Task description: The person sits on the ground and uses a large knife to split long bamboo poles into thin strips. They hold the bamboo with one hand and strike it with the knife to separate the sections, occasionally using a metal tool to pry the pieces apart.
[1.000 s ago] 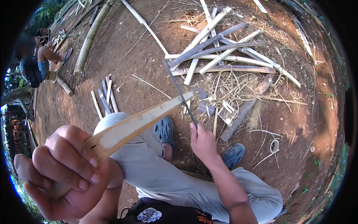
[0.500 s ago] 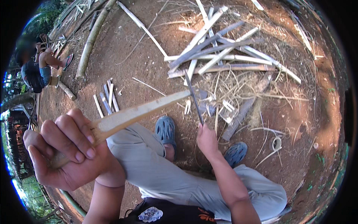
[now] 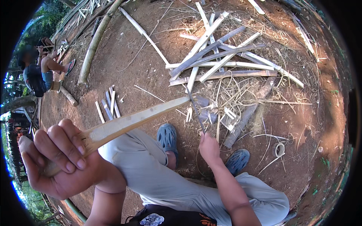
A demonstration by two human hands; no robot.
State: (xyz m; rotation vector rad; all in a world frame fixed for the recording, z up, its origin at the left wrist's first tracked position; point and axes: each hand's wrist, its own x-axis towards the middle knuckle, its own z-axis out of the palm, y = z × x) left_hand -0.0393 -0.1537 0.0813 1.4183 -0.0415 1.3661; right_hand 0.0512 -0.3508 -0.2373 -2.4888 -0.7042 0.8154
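My left hand (image 3: 62, 160) grips the near end of a long pale bamboo strip (image 3: 139, 118), which slants up and right over my knee. At its far tip a dark knife blade (image 3: 195, 109) rests against the strip. My right hand (image 3: 209, 147) is closed round the knife's handle, just above my blue shoes (image 3: 167, 137). I sit with grey trousers (image 3: 151, 173) below the strip.
A heap of split bamboo slats (image 3: 215, 56) lies on the bare earth ahead, with shavings (image 3: 233, 105) near my feet. A thick bamboo pole (image 3: 94, 45) runs up the left. Several short slats (image 3: 109, 105) lie left of my knee. Another person (image 3: 37, 73) sits at far left.
My left hand has drawn lower and nearer the camera's left, keeping its grip on the strip. The knife stays at the strip's far tip; my right hand barely moved.
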